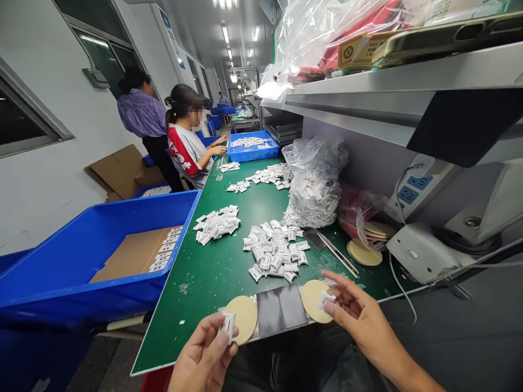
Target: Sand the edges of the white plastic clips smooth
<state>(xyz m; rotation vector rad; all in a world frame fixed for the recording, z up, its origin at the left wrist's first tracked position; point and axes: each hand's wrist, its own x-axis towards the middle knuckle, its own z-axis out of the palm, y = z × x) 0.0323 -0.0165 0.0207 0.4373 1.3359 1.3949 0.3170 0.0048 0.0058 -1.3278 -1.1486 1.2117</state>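
Observation:
My left hand [204,354] is at the near edge of the green table [229,267], fingers closed on a small white plastic piece [227,325]. My right hand [359,316] pinches another small white piece [327,299] over the right tan round pad [312,298]. A second tan round pad [245,317] lies by my left hand. Between the pads lie two dark grey rectangular strips [281,310]. A heap of the same white pieces [275,250] sits just beyond them.
A clear bag full of white pieces [314,188], more loose piles [216,222] and tweezers [335,251] lie further up the table. A blue bin [61,261] with cardboard stands left. Two people work at the far end beside a blue tray [253,147]. A shelf and power strip [412,188] are at right.

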